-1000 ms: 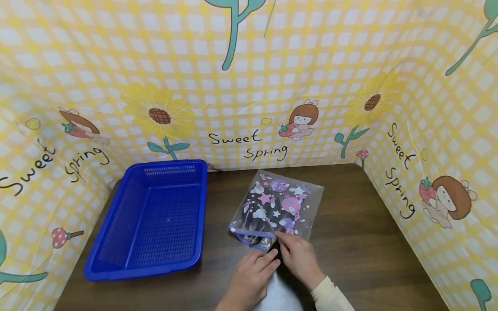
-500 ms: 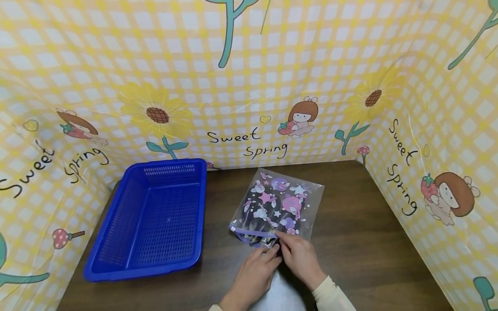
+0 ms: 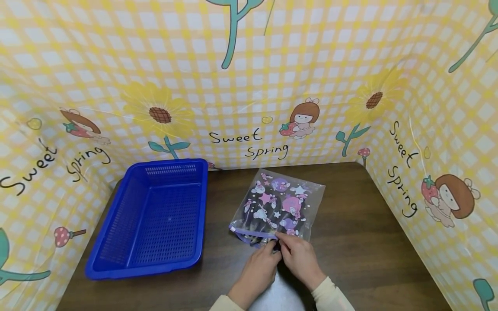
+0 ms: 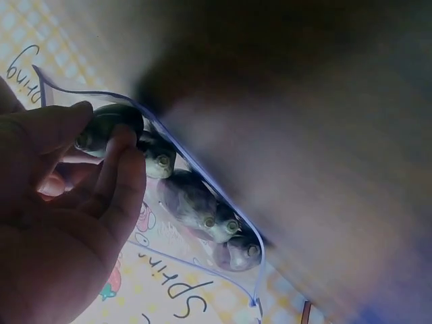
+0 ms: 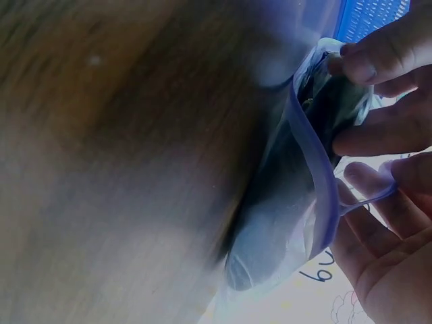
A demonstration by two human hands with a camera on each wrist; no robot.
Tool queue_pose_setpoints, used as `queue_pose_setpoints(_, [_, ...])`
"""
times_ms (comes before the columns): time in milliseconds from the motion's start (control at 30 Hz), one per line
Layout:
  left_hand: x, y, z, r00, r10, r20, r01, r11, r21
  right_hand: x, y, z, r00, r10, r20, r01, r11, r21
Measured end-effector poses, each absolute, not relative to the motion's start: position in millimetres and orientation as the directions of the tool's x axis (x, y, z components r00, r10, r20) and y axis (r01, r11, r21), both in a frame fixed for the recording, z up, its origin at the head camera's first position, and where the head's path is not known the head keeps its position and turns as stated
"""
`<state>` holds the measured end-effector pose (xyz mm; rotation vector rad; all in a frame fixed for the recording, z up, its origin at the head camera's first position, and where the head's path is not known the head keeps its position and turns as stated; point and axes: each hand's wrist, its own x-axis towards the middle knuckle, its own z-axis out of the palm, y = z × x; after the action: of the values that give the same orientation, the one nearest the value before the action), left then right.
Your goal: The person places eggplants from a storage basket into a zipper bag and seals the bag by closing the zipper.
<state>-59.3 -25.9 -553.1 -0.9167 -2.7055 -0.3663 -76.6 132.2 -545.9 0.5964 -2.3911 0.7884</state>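
A clear zip bag (image 3: 268,203) with pink and purple prints lies on the table, its purple-edged mouth toward me. Inside, the left wrist view shows several dark, rounded, cucumber-like things (image 4: 185,196) side by side, pale rings at their ends. My left hand (image 3: 258,270) is at the open mouth, thumb and fingers around the end of one dark cucumber-like thing (image 4: 115,125). Beside it, my right hand (image 3: 302,260) pinches the bag's purple zip edge (image 5: 314,162) and holds the mouth apart. Most of the held thing is hidden by fingers and bag.
A blue perforated plastic basket (image 3: 148,274) stands on the left of the dark wooden table (image 3: 369,246). Yellow checked cloth (image 3: 233,95) walls the table at the back and both sides.
My left hand has moved slightly up and right, its fingers closer in to the bag's mouth. The right hand and the bag stay nearly where they were.
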Motion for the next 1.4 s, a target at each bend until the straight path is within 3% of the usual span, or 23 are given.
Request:
queue_pose_setpoints(400, [-60.9, -14.6, -551.5, -0.821, 0.528, 0.219, 0.568, 0.796, 0.21, -74.7, 132.6, -544.8, -0.777, -0.231, 0.586, -0.533, 0.736, -0.417])
queue_pose_setpoints(833, [-57.4, 4.3, -552.7, -0.897, 0.372, 0.24, 0.427, 0.87, 0.248, -74.8, 133.6, -548.0, -0.78, -0.223, 0.585, -0.53, 0.732, -0.428])
queue_pose_setpoints(1067, [-59.6, -2.7, -554.6, -0.883, 0.4, 0.246, 0.459, 0.846, 0.271, -74.1, 133.1, -548.7, -0.783, -0.226, 0.58, -0.53, 0.731, -0.43])
queue_pose_setpoints(1400, [-59.7, -36.3, -549.4, -0.877, 0.371, 0.305, 0.479, 0.707, 0.52, -72.6, 132.6, -548.0, -0.799, -0.248, 0.548, -0.522, 0.738, -0.428])
